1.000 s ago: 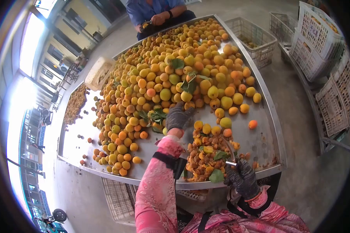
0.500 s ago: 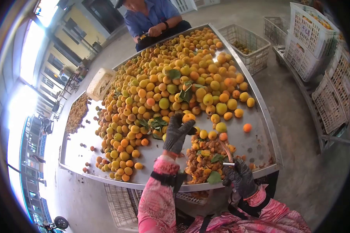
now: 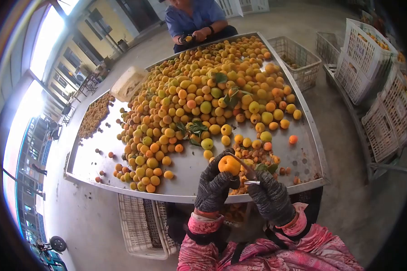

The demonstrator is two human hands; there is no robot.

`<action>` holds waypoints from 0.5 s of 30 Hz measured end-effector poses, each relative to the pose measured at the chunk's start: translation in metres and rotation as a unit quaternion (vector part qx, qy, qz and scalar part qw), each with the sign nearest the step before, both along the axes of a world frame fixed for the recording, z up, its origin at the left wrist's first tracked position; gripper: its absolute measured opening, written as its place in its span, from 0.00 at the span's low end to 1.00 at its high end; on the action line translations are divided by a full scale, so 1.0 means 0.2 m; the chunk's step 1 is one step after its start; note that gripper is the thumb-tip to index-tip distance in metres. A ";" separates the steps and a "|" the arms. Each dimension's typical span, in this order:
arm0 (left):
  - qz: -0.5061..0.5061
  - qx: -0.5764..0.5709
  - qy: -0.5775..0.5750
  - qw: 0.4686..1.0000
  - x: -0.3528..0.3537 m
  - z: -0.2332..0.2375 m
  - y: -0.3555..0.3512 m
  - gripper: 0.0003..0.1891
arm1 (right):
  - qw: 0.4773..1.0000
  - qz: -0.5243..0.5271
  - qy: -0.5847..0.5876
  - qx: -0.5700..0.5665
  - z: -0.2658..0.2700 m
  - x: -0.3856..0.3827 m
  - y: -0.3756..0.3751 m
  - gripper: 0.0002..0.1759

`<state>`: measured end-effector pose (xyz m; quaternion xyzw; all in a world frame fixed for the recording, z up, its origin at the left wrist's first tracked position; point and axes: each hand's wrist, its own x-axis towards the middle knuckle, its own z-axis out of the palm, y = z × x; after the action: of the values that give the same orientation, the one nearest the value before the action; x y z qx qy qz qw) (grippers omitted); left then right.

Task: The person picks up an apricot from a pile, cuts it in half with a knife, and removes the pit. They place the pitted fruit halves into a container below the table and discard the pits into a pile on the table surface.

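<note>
My left hand (image 3: 212, 187), in a dark grey knit glove, grips an orange-yellow apricot (image 3: 229, 165) above the near edge of the metal table (image 3: 185, 174). In my right hand (image 3: 273, 198), gloved alike, is a small knife (image 3: 248, 170) with a curved blade and a shiny metal collar. The blade sits right at the apricot's right side. Behind my hands lies a mound of apricot scraps (image 3: 257, 156) with some leaves, partly hidden by them. A large heap of whole apricots (image 3: 181, 95) covers the table's middle and far end.
Across the table sits a person (image 3: 196, 22) in a blue shirt, hands together. A white plastic basin (image 3: 128, 84) rests at the left rim beside small brown pieces (image 3: 95, 118). Crates (image 3: 298, 63) stand to the right, some stacked (image 3: 364, 63); another crate (image 3: 133, 230) is below the near edge.
My left hand has drawn back from the heap toward me with an apricot. My right hand has raised the knife to meet it. The view has shifted slightly.
</note>
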<state>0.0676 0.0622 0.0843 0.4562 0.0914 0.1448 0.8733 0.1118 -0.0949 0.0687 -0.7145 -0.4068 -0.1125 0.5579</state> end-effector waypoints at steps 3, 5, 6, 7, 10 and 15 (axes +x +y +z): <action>-0.002 0.010 0.017 1.000 -0.06 0.03 -0.02 0.30 | 0.981 0.043 0.188 0.011 0.03 -0.06 0.01 0.14; -0.001 0.012 0.016 1.000 -0.09 0.03 -0.03 0.31 | 0.994 0.037 0.102 0.026 0.02 -0.08 0.02 0.14; -0.001 0.016 0.018 1.000 -0.11 0.02 -0.03 0.31 | 0.994 0.038 0.100 0.024 0.04 -0.10 0.02 0.14; 0.000 0.014 0.016 1.000 -0.12 0.02 -0.03 0.31 | 0.987 0.061 0.144 0.044 0.07 -0.11 0.03 0.15; -0.003 0.010 0.018 1.000 -0.16 0.02 -0.03 0.31 | 0.985 0.070 0.153 0.025 0.05 -0.14 0.02 0.16; 0.027 0.002 0.010 1.000 -0.19 0.05 -0.07 0.29 | 0.999 0.023 0.033 -0.025 0.03 -0.18 0.02 0.16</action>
<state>0.0298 0.0479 0.0945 0.4568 0.1125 0.1642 0.8670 0.0755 -0.0911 0.0738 -0.7219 -0.4074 -0.0662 0.5555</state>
